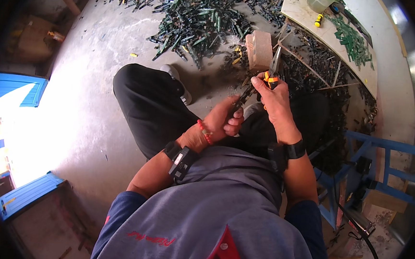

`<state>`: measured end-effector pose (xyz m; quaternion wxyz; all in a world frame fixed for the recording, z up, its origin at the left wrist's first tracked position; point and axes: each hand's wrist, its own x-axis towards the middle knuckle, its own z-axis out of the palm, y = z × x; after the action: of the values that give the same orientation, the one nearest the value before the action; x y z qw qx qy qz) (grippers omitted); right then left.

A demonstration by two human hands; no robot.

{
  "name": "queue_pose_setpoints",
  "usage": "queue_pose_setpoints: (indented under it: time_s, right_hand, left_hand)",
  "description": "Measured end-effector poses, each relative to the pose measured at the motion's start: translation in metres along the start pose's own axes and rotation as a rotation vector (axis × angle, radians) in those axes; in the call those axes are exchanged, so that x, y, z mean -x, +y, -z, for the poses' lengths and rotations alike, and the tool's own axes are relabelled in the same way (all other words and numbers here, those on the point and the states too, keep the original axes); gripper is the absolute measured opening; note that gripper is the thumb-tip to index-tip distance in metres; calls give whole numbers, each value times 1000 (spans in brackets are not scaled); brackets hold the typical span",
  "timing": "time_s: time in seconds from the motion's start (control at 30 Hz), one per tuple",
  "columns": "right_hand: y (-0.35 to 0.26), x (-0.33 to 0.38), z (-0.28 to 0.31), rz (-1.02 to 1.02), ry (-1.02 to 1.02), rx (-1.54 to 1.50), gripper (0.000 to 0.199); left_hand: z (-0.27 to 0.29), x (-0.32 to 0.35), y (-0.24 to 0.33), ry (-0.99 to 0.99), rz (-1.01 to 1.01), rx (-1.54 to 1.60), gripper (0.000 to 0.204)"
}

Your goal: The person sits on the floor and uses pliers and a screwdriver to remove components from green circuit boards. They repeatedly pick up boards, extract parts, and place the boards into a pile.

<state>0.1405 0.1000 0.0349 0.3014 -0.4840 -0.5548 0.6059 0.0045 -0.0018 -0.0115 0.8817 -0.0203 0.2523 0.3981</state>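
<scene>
Just below the pale wooden block [259, 49] on the concrete floor [89, 97], the right hand [276, 98] curls its fingers tight round orange-handled metal pliers [272, 71], while the left hand [225, 121] pinches a thin dark strip [245, 94], the dark green scrap heap [196, 13] lying beyond the block.

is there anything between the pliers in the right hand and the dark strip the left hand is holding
Nothing visible stands between them: the right hand holds the orange-handled pliers right at the upper end of the dark strip gripped by the left hand.
</scene>
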Motion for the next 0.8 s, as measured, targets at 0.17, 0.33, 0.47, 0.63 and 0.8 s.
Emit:
queue_pose_setpoints:
  time_s: [0.17, 0.33, 0.47, 0.63, 0.8]
  right_hand:
    - [-8, 8, -2, 90, -50, 39, 18]
    - [-10, 13, -7, 154, -84, 23, 15]
    - [-10, 13, -7, 161, -120, 38, 12]
    - [-7, 12, 1, 76, -196, -103, 9]
    - [5, 8, 5, 90, -253, -307, 10]
  left_hand:
    - [10, -4, -2, 21, -17, 3, 47]
    - [12, -4, -2, 9, -55, -32, 46]
    - [14, -3, -3, -1, -65, 11, 45]
    - [14, 0, -1, -34, -103, 19, 44]
    - [12, 2, -1, -2, -83, 22, 46]
